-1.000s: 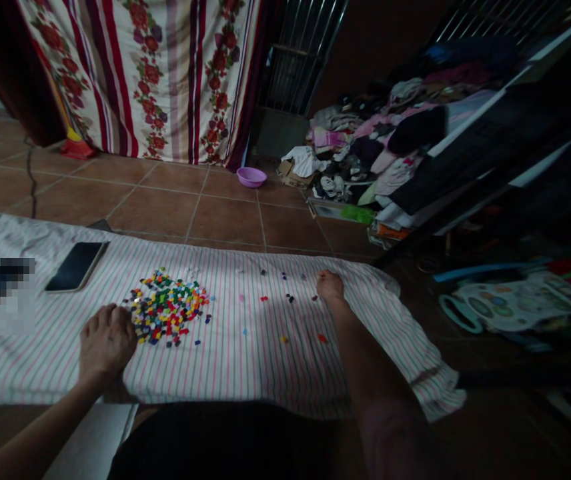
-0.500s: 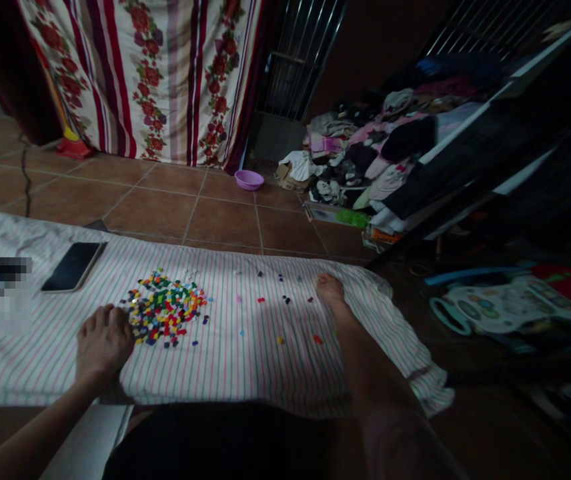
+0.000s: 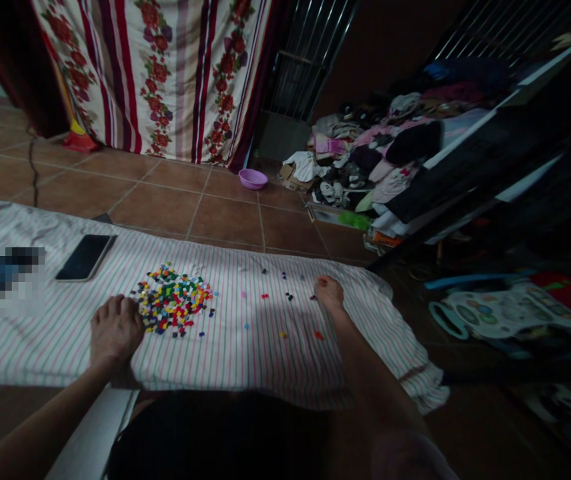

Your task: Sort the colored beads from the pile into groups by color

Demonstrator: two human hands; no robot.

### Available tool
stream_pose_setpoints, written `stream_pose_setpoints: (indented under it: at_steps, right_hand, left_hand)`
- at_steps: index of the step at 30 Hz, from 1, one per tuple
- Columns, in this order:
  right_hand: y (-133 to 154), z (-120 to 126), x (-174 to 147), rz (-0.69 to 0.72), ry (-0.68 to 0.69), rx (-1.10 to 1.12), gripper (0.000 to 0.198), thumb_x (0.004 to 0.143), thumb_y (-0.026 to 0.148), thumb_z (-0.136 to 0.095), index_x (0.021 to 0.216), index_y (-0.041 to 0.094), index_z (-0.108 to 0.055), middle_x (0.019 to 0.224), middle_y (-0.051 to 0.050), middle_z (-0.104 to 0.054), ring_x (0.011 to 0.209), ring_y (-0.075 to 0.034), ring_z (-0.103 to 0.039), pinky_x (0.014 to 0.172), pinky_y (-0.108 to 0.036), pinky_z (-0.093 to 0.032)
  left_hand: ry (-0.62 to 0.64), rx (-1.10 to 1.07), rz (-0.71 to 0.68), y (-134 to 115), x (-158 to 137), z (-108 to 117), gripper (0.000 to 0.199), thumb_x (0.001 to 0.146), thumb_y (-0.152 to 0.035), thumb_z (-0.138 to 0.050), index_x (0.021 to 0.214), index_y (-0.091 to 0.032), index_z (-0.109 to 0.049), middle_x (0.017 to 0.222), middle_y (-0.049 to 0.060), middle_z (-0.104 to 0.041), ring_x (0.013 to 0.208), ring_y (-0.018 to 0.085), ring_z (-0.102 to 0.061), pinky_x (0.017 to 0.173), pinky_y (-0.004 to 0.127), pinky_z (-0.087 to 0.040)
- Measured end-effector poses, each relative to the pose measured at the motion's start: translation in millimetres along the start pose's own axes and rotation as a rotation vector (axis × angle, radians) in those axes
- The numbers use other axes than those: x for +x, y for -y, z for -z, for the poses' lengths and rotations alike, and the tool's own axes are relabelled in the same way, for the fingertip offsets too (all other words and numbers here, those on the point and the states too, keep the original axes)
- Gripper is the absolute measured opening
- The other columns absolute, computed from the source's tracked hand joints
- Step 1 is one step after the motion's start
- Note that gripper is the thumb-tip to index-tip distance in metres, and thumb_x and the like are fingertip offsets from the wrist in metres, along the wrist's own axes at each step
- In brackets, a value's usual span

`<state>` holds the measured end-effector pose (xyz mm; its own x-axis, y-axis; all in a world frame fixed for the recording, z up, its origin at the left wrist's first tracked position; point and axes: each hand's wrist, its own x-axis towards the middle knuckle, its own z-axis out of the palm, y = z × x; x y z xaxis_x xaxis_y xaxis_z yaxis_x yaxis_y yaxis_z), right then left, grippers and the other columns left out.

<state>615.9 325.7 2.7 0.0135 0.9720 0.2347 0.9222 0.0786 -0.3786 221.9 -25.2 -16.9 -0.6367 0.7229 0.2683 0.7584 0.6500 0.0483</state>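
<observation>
A heap of tiny multicoloured plastic pieces [image 3: 175, 300] lies on a striped cloth [image 3: 205, 370]. My left hand [image 3: 117, 328] rests palm down at the heap's left edge, fingers lying on the cloth. Towards the cloth's right end, my right hand [image 3: 329, 292] has its fingers closed together; whatever they may hold is hidden. Close to its fingertips lies a small dark piece [image 3: 313, 297]. Small sets of pieces are spaced out between heap and right hand, among them red pieces [image 3: 265, 296], black pieces [image 3: 289, 297], a yellow piece [image 3: 283, 335] and orange pieces [image 3: 318, 335].
A phone [image 3: 85, 258] lies left of the heap, beside a blurred-out patch. Beyond the cloth are a tiled floor [image 3: 160, 200], a purple basin [image 3: 253, 179] and a floral curtain [image 3: 180, 87]. Piled clothes [image 3: 365, 147] and a plastic toy panel [image 3: 490, 307] are at right.
The view has shifted slightly, so the heap and phone appear further right. My right hand has come a little nearer the small dark piece. My left hand stays beside the heap.
</observation>
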Motion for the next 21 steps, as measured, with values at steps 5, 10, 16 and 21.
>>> stream_pose_setpoints:
  at_steps: [5,10,16,21]
  right_hand:
    - [32.5,-7.2,-29.9,0.157,0.022,0.165,0.033,0.076,0.016,-0.046,0.094,0.015,-0.074,0.092,-0.011,-0.071,0.087,-0.021,-0.064,0.085,-0.031,-0.049]
    - [76.9,-26.2,-90.4,0.404,0.096,0.422,0.027,0.077,0.02,-0.049,0.091,0.019,-0.073,0.088,-0.007,-0.069,0.077,-0.018,-0.063,0.077,-0.03,-0.053]
    - [130.3,-44.0,-174.7,0.55,0.272,0.534,0.025,0.083,0.015,-0.05,0.094,0.02,-0.072,0.09,-0.006,-0.068,0.079,-0.016,-0.064,0.075,-0.028,-0.054]
    - [158.1,-46.7,-209.4,0.574,0.378,0.484,0.024,0.086,0.014,-0.052,0.097,0.021,-0.071,0.094,-0.005,-0.067,0.083,-0.015,-0.064,0.076,-0.026,-0.052]
  left_hand:
    - [-0.01,-0.008,-0.001,1.6,0.6,-2.4,0.029,0.092,-0.03,-0.035,0.104,-0.014,-0.055,0.117,0.015,-0.058,0.11,0.029,-0.052,0.093,0.042,-0.039]
    - [-0.022,-0.031,-0.001,3.0,0.0,-2.2,0.026,0.091,-0.03,-0.036,0.101,-0.015,-0.056,0.111,0.014,-0.058,0.109,0.03,-0.051,0.092,0.043,-0.038]
    - [-0.048,-0.049,-0.019,3.0,0.2,-2.5,0.026,0.091,-0.029,-0.037,0.101,-0.014,-0.057,0.111,0.016,-0.058,0.111,0.031,-0.05,0.092,0.044,-0.037]
    - [-0.046,-0.076,-0.015,3.5,0.3,-3.3,0.028,0.091,-0.029,-0.036,0.103,-0.014,-0.057,0.115,0.017,-0.058,0.114,0.032,-0.049,0.093,0.045,-0.037]
